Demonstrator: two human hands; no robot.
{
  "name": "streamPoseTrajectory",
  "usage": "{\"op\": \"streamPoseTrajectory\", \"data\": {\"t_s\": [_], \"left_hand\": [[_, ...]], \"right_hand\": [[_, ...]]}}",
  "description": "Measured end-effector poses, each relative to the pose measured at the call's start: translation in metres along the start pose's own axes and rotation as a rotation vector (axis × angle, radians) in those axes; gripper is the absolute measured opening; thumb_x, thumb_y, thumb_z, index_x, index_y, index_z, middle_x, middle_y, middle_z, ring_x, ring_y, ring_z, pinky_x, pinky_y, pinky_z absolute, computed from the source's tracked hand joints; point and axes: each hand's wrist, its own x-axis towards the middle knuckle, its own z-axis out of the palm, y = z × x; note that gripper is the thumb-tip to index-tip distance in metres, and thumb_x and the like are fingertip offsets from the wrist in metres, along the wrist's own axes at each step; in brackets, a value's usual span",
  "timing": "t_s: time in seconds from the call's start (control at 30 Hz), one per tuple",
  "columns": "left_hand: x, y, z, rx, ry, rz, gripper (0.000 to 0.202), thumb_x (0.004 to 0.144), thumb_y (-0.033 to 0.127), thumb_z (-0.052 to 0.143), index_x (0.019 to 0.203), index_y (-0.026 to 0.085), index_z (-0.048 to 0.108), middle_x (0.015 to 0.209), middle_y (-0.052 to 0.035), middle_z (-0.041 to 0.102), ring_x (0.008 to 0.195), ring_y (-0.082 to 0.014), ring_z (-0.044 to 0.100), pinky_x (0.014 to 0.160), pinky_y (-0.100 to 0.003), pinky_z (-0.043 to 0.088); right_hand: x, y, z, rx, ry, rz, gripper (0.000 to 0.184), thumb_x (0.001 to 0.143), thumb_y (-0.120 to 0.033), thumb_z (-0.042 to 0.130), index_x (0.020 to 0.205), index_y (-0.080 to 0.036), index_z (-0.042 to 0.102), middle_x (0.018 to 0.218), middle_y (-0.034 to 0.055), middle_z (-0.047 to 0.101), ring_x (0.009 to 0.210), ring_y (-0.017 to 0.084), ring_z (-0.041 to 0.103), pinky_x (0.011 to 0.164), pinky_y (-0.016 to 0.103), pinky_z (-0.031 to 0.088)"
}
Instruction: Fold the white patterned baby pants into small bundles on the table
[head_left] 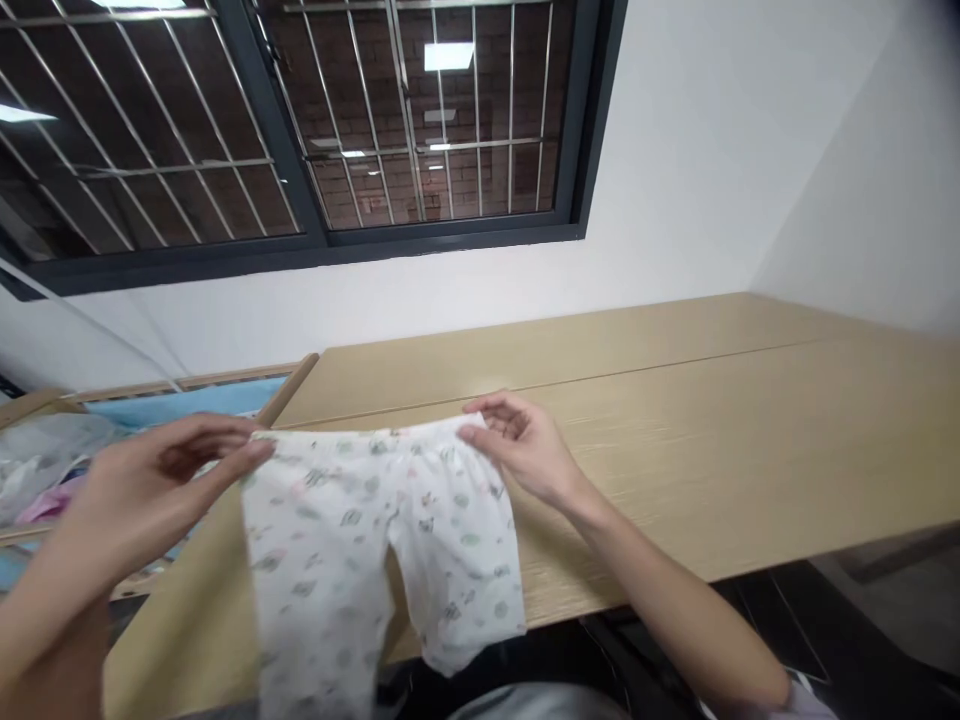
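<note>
A small pair of white pants (322, 530) with a printed pattern of green leaves and little figures hangs by its waistband over the table. My left hand (172, 480) pinches the left end of the waistband between thumb and fingers. At the other end, my right hand (517, 440) grips the waistband in the same way, so it is stretched nearly straight. Both legs hang down toward me, the left one reaching past the bottom of the view. The right leg appears shorter, its hem near the table's front edge.
The wooden table (712, 430) runs off to the right along a white wall (690, 150). At the left stands a wooden-framed crib-like bin (292, 390) with a blue lining, clear plastic and a pink item (52, 500). A barred window (450, 120) is above.
</note>
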Motion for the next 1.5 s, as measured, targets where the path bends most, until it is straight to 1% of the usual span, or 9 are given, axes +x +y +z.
{"op": "streamPoseTrajectory", "data": {"t_s": [0.2, 0.47, 0.63, 0.87, 1.03, 1.1, 1.2, 1.37, 1.5], "left_hand": [[0.068, 0.015, 0.087, -0.159, -0.294, 0.136, 0.046, 0.074, 0.066, 0.061, 0.090, 0.023, 0.066, 0.087, -0.0015, 0.073, 0.079, -0.0221, 0.066, 0.072, -0.032, 0.053], [0.116, 0.005, 0.205, 0.040, -0.370, 0.076, 0.019, 0.089, 0.036, 0.053, 0.092, 0.019, 0.062, 0.093, -0.0053, 0.071, 0.086, -0.0207, 0.065, 0.073, -0.028, 0.046], [0.123, 0.015, 0.250, 0.153, -0.417, 0.000, 0.014, 0.094, 0.025, 0.053, 0.098, 0.015, 0.061, 0.100, -0.0105, 0.070, 0.091, -0.0208, 0.063, 0.077, -0.030, 0.045], [0.084, 0.066, 0.239, 0.282, -0.382, 0.131, 0.030, 0.097, 0.018, 0.041, 0.119, 0.004, 0.056, 0.127, -0.0288, 0.058, 0.121, -0.0345, 0.051, 0.099, -0.045, 0.037], [-0.023, 0.129, 0.226, 0.215, -0.623, 0.424, 0.043, 0.095, 0.053, 0.050, 0.094, 0.016, 0.070, 0.085, -0.0116, 0.071, 0.082, -0.0274, 0.067, 0.079, -0.038, 0.049], [-0.071, 0.146, 0.226, 0.159, -0.815, 0.640, 0.051, 0.095, 0.057, 0.045, 0.085, 0.015, 0.072, 0.074, -0.0121, 0.070, 0.073, -0.0286, 0.068, 0.073, -0.042, 0.051], [-0.119, 0.160, 0.231, 0.122, -0.942, 0.732, 0.056, 0.090, 0.061, 0.050, 0.086, 0.012, 0.075, 0.073, -0.0159, 0.071, 0.070, -0.0325, 0.069, 0.067, -0.045, 0.052], [-0.129, 0.164, 0.240, 0.111, -0.948, 0.673, 0.037, 0.088, 0.039, 0.052, 0.091, 0.011, 0.076, 0.082, -0.0187, 0.073, 0.072, -0.0340, 0.070, 0.062, -0.043, 0.052], [-0.117, 0.162, 0.224, 0.061, -0.968, 0.588, 0.029, 0.084, 0.032, 0.052, 0.079, 0.014, 0.074, 0.076, -0.0152, 0.072, 0.067, -0.0290, 0.067, 0.058, -0.038, 0.047]], "right_hand": [[0.068, 0.038, -0.051, -0.291, 0.062, 0.079, 0.024, 0.082, -0.028, 0.069, 0.102, -0.016, 0.072, 0.086, 0.0032, 0.065, 0.059, 0.010, 0.052, 0.053, 0.023, 0.042], [0.136, 0.129, -0.086, -0.591, 0.050, 0.229, 0.021, 0.084, -0.012, 0.059, 0.103, -0.013, 0.069, 0.089, 0.0041, 0.067, 0.061, 0.009, 0.057, 0.059, 0.020, 0.048], [0.161, 0.168, -0.090, -0.715, 0.078, 0.290, 0.023, 0.081, -0.006, 0.060, 0.101, -0.012, 0.069, 0.090, 0.0052, 0.069, 0.075, 0.011, 0.062, 0.070, 0.019, 0.048], [0.173, 0.192, -0.094, -0.836, 0.034, 0.354, 0.027, 0.076, -0.003, 0.064, 0.100, -0.013, 0.070, 0.096, 0.0061, 0.071, 0.088, 0.013, 0.063, 0.078, 0.019, 0.046], [0.172, 0.199, -0.101, -0.886, 0.007, 0.408, 0.030, 0.073, -0.011, 0.072, 0.103, -0.012, 0.068, 0.095, 0.0066, 0.072, 0.080, 0.014, 0.063, 0.069, 0.019, 0.043], [0.172, 0.202, -0.102, -0.902, -0.001, 0.418, 0.023, 0.074, -0.017, 0.074, 0.097, -0.012, 0.069, 0.093, 0.0061, 0.072, 0.079, 0.014, 0.063, 0.067, 0.019, 0.041], [0.171, 0.206, -0.102, -0.921, -0.009, 0.423, 0.018, 0.074, -0.018, 0.074, 0.091, -0.013, 0.068, 0.090, 0.0051, 0.072, 0.078, 0.013, 0.062, 0.065, 0.019, 0.040], [0.172, 0.202, -0.096, -0.935, -0.002, 0.420, 0.021, 0.072, -0.010, 0.070, 0.092, -0.014, 0.067, 0.090, 0.0044, 0.071, 0.077, 0.012, 0.061, 0.063, 0.019, 0.039], [0.177, 0.188, -0.089, -0.931, -0.019, 0.426, 0.013, 0.068, -0.008, 0.068, 0.079, -0.014, 0.066, 0.079, 0.0043, 0.069, 0.076, 0.014, 0.061, 0.060, 0.020, 0.039]]}}
